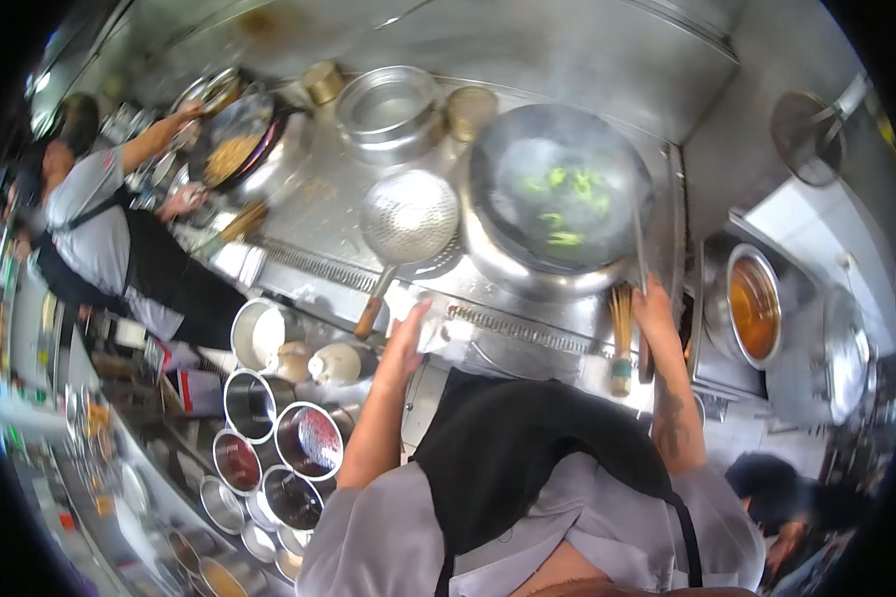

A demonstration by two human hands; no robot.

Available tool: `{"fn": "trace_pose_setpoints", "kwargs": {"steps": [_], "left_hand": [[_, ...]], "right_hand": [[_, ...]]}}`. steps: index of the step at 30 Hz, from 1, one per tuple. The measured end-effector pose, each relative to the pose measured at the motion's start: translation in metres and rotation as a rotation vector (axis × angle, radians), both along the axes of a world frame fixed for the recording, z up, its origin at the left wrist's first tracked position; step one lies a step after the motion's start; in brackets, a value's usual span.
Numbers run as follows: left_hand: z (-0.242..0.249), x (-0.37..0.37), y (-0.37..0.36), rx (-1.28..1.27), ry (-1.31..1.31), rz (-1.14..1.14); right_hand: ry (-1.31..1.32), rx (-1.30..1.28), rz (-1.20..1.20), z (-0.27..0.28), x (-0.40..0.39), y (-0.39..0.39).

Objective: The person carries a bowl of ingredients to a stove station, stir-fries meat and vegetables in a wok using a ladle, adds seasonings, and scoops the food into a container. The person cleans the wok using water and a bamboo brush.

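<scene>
A large dark wok (pixel 498 234) sits on the stove in front of me, with bright green vegetables (pixel 567 189) in steaming liquid inside. My right hand (pixel 653 306) is closed round a long-handled wok utensil (pixel 639 234); its shaft runs into the wok's right side, and steam hides its head. At the stove's front edge, my left hand (pixel 405 336) is partly closed on what looks like a white cloth (pixel 440 323). Just beyond that hand lies a perforated strainer (pixel 410 216) with a wooden handle. A bamboo brush (pixel 621 338) lies beside my right hand.
Metal basins (pixel 386 104) stand at the back of the stove. Left of me are several sauce containers (pixel 309 440). A co-worker (pixel 100 219) handles another wok (pixel 237 149) at far left. A pot of orange liquid (pixel 754 303) stands right; another person (pixel 777 493) is at lower right.
</scene>
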State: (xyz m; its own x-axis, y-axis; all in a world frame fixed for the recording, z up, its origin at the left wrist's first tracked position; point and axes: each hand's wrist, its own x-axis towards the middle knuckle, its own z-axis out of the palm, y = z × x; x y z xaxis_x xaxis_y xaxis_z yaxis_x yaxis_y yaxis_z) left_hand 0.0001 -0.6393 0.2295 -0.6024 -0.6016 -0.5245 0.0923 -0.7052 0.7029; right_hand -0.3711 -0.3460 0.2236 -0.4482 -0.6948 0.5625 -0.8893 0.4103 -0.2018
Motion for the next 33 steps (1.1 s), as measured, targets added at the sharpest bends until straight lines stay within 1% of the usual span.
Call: {"fn": "trace_pose_setpoints", "kwargs": {"steps": [2, 3, 4, 5, 8, 9, 10, 11, 12, 13, 14, 16, 17, 18, 20, 22, 23, 24, 26, 27, 28, 30, 32, 33], "left_hand": [[0.01, -0.016, 0.004, 0.008, 0.056, -0.042], [0.007, -0.026, 0.006, 0.018, 0.121, -0.092], [0.003, -0.037, 0.008, 0.025, 0.187, -0.147], [0.01, -0.05, 0.012, 0.061, 0.199, -0.186], [0.015, -0.094, 0.026, 0.146, 0.22, -0.277], [0.021, -0.107, 0.031, 0.183, 0.191, -0.279], [0.025, -0.12, 0.037, 0.223, 0.16, -0.283], [0.015, -0.133, 0.038, 0.24, 0.192, -0.335], [0.011, -0.147, 0.041, 0.275, 0.187, -0.328], [0.009, -0.162, 0.044, 0.301, 0.156, -0.285], [0.008, -0.178, 0.047, 0.326, 0.124, -0.248], [0.0, -0.203, 0.05, 0.324, 0.122, -0.264], [-0.004, -0.216, 0.052, 0.35, 0.087, -0.214], [-0.01, -0.228, 0.056, 0.379, 0.049, -0.164], [-0.02, -0.238, 0.059, 0.326, 0.036, -0.187], [-0.012, -0.237, 0.06, 0.283, -0.042, -0.203], [-0.008, -0.235, 0.058, 0.285, -0.062, -0.237], [-0.01, -0.237, 0.056, 0.283, -0.069, -0.249], [-0.014, -0.239, 0.053, 0.285, -0.015, -0.197], [-0.017, -0.239, 0.051, 0.297, 0.07, -0.168], [-0.016, -0.241, 0.053, 0.293, 0.071, -0.18], [-0.016, -0.243, 0.058, 0.295, 0.038, -0.044], [-0.016, -0.243, 0.056, 0.32, 0.045, -0.039], [-0.016, -0.242, 0.055, 0.341, 0.054, -0.042]], "right_hand": [[-0.074, 0.01, -0.034, -0.015, -0.001, 0.0], [-0.075, 0.01, -0.002, 0.0, 0.008, -0.008], [-0.579, 0.052, -0.064, 0.037, 0.026, -0.016], [-1.083, 0.106, -0.136, 0.058, 0.038, -0.019], [-1.065, 0.095, -0.103, 0.059, 0.043, -0.018], [-1.098, 0.031, -0.071, 0.064, 0.049, -0.017], [-1.094, 0.035, -0.065, 0.062, 0.05, -0.015], [-1.074, -0.134, -0.024, 0.056, 0.053, -0.011], [-1.048, -0.307, 0.013, 0.051, 0.056, -0.006], [-1.042, -0.341, 0.016, 0.049, 0.061, 0.001], [-1.038, -0.348, 0.003, 0.047, 0.062, 0.009], [-1.223, -0.218, -0.105, 0.037, 0.062, 0.031], [-1.035, -0.226, -0.117, 0.016, 0.058, 0.04], [-0.994, -0.292, -0.145, -0.01, 0.054, 0.05], [-0.817, -0.113, -0.251, -0.033, 0.06, 0.065], [-0.775, -0.129, -0.266, -0.008, 0.086, 0.061], [-0.85, -0.177, -0.285, -0.023, 0.085, 0.065], [-0.854, -0.184, -0.297, -0.02, 0.089, 0.066], [-0.895, -0.273, -0.213, -0.014, 0.094, 0.064], [-0.874, -0.278, -0.228, -0.005, 0.098, 0.061], [-0.871, -0.287, -0.236, 0.006, 0.1, 0.058], [-0.827, -0.294, -0.224, 0.02, 0.105, 0.058], [-0.849, -0.275, -0.23, 0.004, 0.097, 0.068], [-0.815, -0.234, -0.254, 0.012, 0.099, 0.067]]}}
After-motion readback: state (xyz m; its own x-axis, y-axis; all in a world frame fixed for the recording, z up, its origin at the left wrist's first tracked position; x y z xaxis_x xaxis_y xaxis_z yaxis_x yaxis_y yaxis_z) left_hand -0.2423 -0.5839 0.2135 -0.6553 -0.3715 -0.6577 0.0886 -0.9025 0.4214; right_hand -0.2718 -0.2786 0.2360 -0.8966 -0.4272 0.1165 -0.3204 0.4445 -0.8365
